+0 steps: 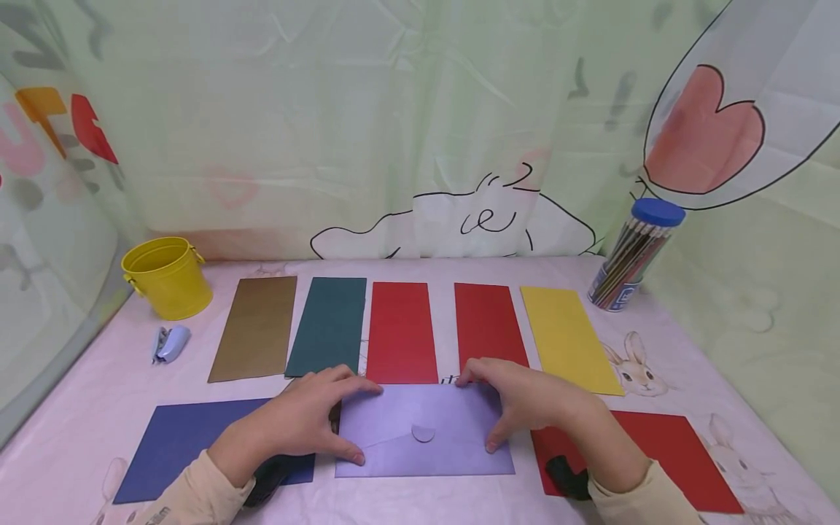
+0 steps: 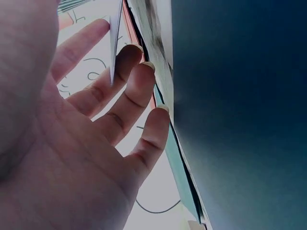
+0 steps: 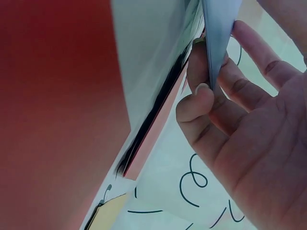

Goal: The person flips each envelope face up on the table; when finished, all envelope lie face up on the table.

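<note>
A lavender envelope (image 1: 423, 456) with a flap and a small rounded tab lies centrally before me in the head view. My left hand (image 1: 302, 419) grips its left side, thumb near the lower corner and fingers at the upper one. At the opposite side my right hand (image 1: 528, 397) holds it likewise, thumb on the front. In the left wrist view the envelope's thin edge (image 2: 114, 43) passes between the fingers. The right wrist view shows its other edge (image 3: 221, 33) between the digits, with some fingertips behind it.
Flat paper rectangles surround it: blue (image 1: 190, 437) left, red (image 1: 676, 459) right, and brown (image 1: 256, 328), green (image 1: 328, 324), two red ones (image 1: 400, 328) and yellow (image 1: 571, 335) behind. A yellow bucket (image 1: 167, 281) and stapler (image 1: 170, 344) stand left; a pencil tub (image 1: 633, 255) stands back right.
</note>
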`<state>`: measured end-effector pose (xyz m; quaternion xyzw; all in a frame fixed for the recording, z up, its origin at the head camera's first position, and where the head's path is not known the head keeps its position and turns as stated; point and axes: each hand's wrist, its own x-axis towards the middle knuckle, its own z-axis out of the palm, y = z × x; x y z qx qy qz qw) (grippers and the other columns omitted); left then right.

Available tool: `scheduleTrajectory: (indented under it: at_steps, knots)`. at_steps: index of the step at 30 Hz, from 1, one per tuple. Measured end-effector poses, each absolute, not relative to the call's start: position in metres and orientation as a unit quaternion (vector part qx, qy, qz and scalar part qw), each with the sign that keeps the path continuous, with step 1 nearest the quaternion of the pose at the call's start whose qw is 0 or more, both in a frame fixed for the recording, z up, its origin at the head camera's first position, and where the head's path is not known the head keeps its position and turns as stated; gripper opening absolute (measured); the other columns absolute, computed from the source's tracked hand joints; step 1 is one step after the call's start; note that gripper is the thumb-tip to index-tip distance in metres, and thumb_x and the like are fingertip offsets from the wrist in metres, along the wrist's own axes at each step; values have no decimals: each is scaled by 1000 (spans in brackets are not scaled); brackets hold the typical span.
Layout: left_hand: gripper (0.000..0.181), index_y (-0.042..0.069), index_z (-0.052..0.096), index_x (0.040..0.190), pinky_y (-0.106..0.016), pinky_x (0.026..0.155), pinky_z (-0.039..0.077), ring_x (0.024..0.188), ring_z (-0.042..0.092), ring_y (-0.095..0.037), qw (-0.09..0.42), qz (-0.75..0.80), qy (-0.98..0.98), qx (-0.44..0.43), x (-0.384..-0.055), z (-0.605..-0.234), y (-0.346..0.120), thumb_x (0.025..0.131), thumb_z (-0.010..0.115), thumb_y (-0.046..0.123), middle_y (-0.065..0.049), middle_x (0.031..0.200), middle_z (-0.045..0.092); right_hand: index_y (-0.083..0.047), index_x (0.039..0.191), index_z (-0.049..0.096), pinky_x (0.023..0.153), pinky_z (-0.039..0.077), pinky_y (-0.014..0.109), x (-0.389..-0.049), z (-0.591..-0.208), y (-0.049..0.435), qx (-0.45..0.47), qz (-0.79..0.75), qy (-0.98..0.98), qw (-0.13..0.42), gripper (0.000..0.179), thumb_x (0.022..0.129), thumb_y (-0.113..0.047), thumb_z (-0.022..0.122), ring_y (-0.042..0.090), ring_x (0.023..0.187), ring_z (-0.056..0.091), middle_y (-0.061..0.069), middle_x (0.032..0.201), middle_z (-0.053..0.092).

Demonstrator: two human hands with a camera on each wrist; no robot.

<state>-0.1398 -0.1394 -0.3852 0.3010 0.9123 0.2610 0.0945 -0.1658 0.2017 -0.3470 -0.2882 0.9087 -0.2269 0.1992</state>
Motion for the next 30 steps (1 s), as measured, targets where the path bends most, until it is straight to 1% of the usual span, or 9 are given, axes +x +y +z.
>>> scheduleTrajectory:
  at_steps: [8, 15, 23, 27, 30]
  knots:
    - [79, 30, 60, 137, -50, 94, 37, 119, 48, -16, 104, 248, 919, 289, -139, -387, -138, 69, 87, 58, 5, 130, 54, -22, 120, 61, 96, 51, 42, -165, -348, 199, -273, -215, 915, 205, 66, 64, -21, 97, 20, 117, 53, -7, 120, 56]
    - [80, 31, 59, 140, -51, 95, 35, 120, 47, -17, 109, 236, 921, 291, -139, -386, -137, 70, 85, 60, 5, 128, 53, -25, 118, 63, 95, 51, 42, -164, -348, 198, -253, -207, 921, 211, 65, 63, -20, 98, 20, 116, 52, -8, 119, 57]
    - [80, 28, 60, 141, -51, 96, 34, 121, 43, -18, 105, 222, 921, 303, -138, -386, -137, 71, 84, 59, 4, 128, 51, -25, 118, 63, 96, 51, 44, -160, -346, 196, -242, -202, 924, 214, 65, 63, -19, 97, 20, 116, 52, -7, 118, 56]
    - [79, 30, 61, 140, -53, 95, 32, 121, 40, -18, 102, 217, 924, 297, -137, -385, -137, 71, 85, 58, 4, 128, 50, -27, 119, 66, 88, 55, 42, -158, -345, 191, -217, -187, 935, 210, 67, 61, -19, 99, 19, 114, 53, -7, 116, 54]
    - [74, 31, 64, 137, -54, 94, 31, 121, 39, -21, 99, 222, 924, 295, -136, -384, -136, 71, 85, 58, 4, 128, 48, -28, 118, 70, 80, 58, 40, -156, -345, 186, -209, -157, 945, 195, 68, 58, -21, 99, 19, 114, 51, -7, 113, 53]
